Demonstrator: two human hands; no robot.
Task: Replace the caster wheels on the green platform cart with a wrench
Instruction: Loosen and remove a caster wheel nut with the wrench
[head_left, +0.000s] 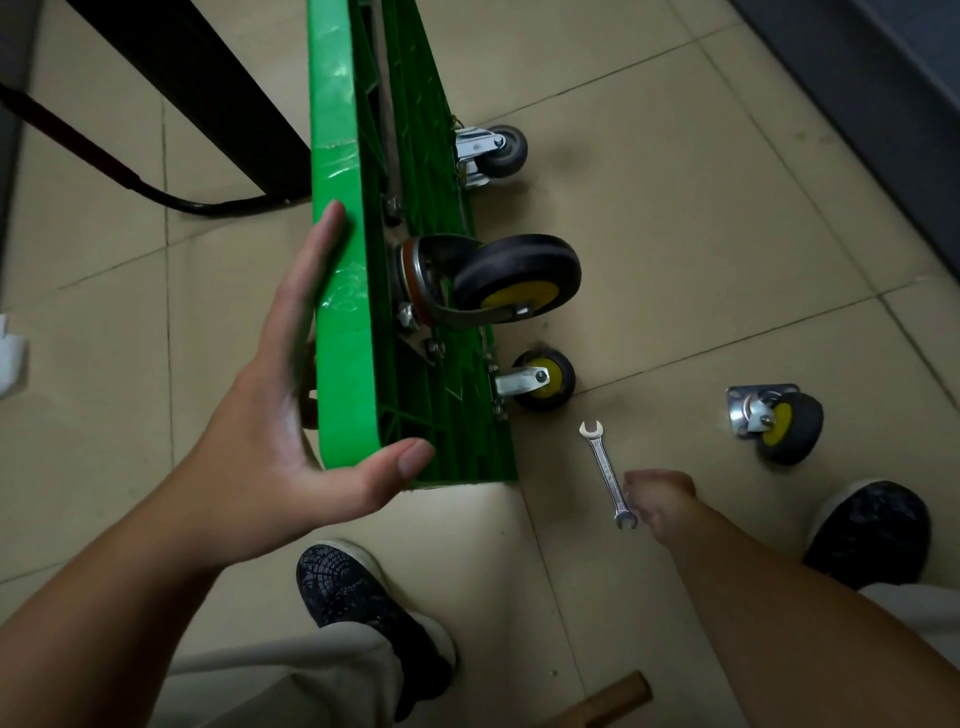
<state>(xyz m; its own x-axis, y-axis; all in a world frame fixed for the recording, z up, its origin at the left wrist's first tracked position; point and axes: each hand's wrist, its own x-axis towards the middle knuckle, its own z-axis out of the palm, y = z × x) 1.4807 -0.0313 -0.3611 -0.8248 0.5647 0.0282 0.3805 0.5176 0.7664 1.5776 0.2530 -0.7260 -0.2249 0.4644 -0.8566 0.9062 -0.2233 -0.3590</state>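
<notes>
Floor (675, 234): beige tiles, dark grout lines;
Black frame (208, 104): far left, standing on tiles;
Wooden handle (618, 696): near edge, lying flat;
White object (10, 353): left edge, cut off

A: How many casters (514, 275) are we seeing?
B: Four are showing: three are riding the one green cart (337, 260), and one loose caster (779, 421) is lying on the floor (675, 260). One wrench (605, 467) and two shoes (358, 597) are showing.
</notes>
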